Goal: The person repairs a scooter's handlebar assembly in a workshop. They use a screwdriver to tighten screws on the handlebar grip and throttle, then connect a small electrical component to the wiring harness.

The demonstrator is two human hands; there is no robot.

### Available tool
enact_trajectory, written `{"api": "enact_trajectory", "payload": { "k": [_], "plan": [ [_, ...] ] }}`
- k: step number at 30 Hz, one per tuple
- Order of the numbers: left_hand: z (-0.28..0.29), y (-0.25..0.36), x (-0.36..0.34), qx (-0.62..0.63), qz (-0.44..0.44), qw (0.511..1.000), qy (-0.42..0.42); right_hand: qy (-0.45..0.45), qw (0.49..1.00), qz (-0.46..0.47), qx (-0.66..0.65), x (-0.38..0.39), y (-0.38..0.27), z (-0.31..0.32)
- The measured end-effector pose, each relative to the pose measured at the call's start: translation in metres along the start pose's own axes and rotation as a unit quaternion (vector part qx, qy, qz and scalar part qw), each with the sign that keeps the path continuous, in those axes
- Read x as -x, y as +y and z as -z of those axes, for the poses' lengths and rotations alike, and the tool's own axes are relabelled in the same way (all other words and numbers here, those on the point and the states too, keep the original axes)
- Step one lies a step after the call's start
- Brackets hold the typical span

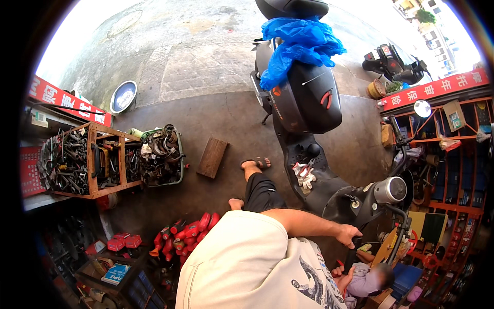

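Observation:
My left hand (348,235) is closed round the black handlebar grip (352,253) of a dark scooter (329,193). Lower down, partly hidden by my shirt, my right hand (343,282) is closed on a small red-handled tool (337,269); its exact kind is too small to tell. White work gloves (304,175) with red marks lie on the scooter's footboard. Red-handled pliers (326,99) rest on its black seat (311,105). Crumpled blue plastic (303,46) drapes over the seat's far end.
Close by my right hand sits a person in a pale lilac top (364,282). A wooden block (212,157) lies on the floor. Left stand a tool rack (91,159) and a basket of metal parts (181,154). Red parts (188,234) are piled behind me; shelves (455,206) line the right.

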State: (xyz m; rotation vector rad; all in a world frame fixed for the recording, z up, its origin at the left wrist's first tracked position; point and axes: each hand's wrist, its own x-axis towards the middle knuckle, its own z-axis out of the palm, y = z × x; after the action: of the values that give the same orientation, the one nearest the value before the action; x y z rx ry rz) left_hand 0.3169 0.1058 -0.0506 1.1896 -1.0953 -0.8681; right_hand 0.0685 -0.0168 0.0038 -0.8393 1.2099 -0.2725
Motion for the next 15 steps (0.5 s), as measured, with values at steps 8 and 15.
{"api": "enact_trajectory", "payload": {
  "k": [8,15],
  "plan": [
    [0.002,0.009,0.003,-0.024,0.002,0.999,0.029,-0.013,0.995,0.093,0.046,0.013,0.001,-0.017],
    [0.002,0.008,0.004,-0.028,0.0,0.999,0.041,-0.011,0.992,0.108,0.056,0.008,0.004,-0.016]
  ]
}}
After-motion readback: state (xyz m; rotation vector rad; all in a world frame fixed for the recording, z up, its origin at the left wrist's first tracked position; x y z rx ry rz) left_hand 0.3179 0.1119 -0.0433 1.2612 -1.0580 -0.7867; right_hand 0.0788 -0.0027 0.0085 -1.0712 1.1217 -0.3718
